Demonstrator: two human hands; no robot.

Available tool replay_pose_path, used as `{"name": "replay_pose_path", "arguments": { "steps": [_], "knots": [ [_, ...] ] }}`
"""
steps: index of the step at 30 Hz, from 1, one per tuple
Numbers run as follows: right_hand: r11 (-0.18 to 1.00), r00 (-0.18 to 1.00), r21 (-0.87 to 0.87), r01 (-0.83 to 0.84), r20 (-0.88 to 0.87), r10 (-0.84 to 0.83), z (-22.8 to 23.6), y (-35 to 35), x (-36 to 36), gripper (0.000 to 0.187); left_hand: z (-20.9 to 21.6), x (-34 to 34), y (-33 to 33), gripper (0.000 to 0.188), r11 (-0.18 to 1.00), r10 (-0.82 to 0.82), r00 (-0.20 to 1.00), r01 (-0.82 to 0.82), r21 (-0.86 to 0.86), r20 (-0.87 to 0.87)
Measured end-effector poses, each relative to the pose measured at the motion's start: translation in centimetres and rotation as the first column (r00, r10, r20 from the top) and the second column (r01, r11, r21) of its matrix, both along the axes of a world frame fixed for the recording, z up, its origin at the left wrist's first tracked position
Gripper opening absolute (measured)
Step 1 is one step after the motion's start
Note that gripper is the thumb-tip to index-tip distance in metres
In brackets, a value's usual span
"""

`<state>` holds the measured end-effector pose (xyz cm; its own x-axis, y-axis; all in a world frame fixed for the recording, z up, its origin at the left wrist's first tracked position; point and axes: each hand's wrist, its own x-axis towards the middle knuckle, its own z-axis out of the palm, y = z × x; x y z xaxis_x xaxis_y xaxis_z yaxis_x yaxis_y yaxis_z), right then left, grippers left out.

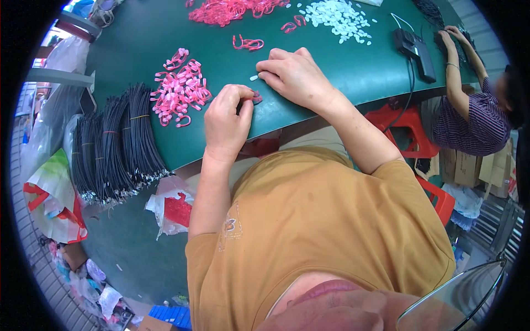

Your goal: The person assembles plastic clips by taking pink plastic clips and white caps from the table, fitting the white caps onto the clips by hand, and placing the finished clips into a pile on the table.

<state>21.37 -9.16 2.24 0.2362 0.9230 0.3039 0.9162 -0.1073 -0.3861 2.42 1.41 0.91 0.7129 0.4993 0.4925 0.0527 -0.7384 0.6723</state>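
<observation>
My left hand [227, 118] is closed, with thumb and fingers pinching a small red plastic loop [256, 97] that is mostly hidden by them. To its right, my right hand [295, 78] is curled with its fingertips together. A small white oval piece [254, 78] shows right at those fingertips; I cannot tell whether it is pinched or lies on the table. Beyond my hands lie a few loose red loops [248, 43]. A pile of pink-red loops with pale pieces on them [182, 88] sits left of my left hand.
The green table [221, 66] carries a heap of red loops [232, 10] and scattered white pieces [339, 21] at the far side. Bundled black cords [113, 143] lie at the left edge. A black corded device [415, 54] stands right, near a co-worker [475, 116] and red stools [406, 129].
</observation>
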Motion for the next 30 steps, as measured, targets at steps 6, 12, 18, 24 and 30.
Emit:
{"name": "replay_pose_path", "arguments": {
  "steps": [6,12,18,24,30],
  "knots": [
    [1.000,0.999,0.024,0.000,0.043,-0.001,-0.3,0.8,-0.3,0.018,-0.1,-0.1,0.1,0.012,1.000,0.004,1.000,-0.004,-0.006,-0.001],
    [0.999,0.997,0.039,-0.034,0.073,0.031,-0.2,0.9,-0.4,0.014,0.0,-0.1,0.1,0.012,1.000,0.007,1.000,-0.007,-0.027,0.000],
    [0.995,0.995,0.070,-0.066,0.082,0.060,-0.7,0.3,-0.4,0.013,-0.1,-0.2,0.1,0.013,1.000,0.004,1.000,-0.004,-0.012,0.003],
    [0.993,0.996,0.089,-0.072,-0.051,0.077,-1.0,-0.7,0.5,0.012,-0.3,-0.2,0.2,0.013,1.000,-0.013,1.000,0.013,-0.015,0.025],
    [0.995,0.948,0.072,-0.074,-0.304,0.092,-0.9,-1.5,0.6,0.015,0.5,-0.5,0.0,0.015,0.995,-0.098,0.994,0.099,-0.012,0.042]
  ]
}}
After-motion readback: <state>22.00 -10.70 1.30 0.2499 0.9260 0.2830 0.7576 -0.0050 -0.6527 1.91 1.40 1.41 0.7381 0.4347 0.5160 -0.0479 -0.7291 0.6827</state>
